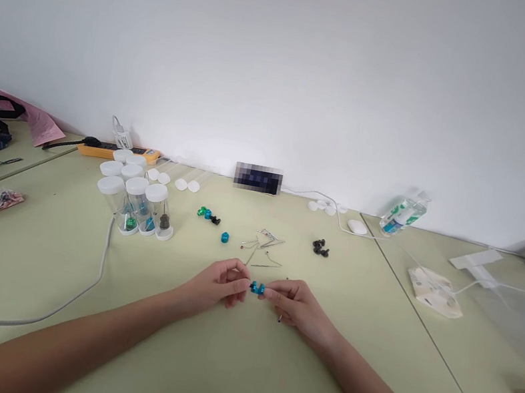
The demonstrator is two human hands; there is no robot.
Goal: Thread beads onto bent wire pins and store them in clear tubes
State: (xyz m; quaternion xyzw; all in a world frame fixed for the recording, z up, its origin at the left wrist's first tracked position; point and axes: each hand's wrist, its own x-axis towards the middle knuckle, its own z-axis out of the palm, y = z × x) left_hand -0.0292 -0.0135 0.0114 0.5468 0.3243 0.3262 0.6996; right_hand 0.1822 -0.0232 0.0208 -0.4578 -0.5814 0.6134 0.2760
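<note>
My left hand (pixel 219 282) and my right hand (pixel 296 307) meet near the middle of the table. Between their fingertips is a small shiny blue spool-shaped part (pixel 258 288), pinched by the right thumb and finger. A tiny dark piece at its left end is between the left fingertips, mostly hidden. Tucked in my right hand is a thin rod (pixel 279 319), with its ends sticking out above and below. Just beyond lie several thin bent metal rods (pixel 269 242), a loose blue part (pixel 225 237), a row of green, blue and black parts (pixel 208 215), and several black parts (pixel 320 247).
Clear tubes with white lids (pixel 136 186) stand at left, some holding coloured parts. Near the wall are an orange power strip (pixel 97 152), white caps (pixel 326 208), a white case (pixel 357 227) and a clear bottle (pixel 404 213). A white cable (pixel 65 304) crosses the left side.
</note>
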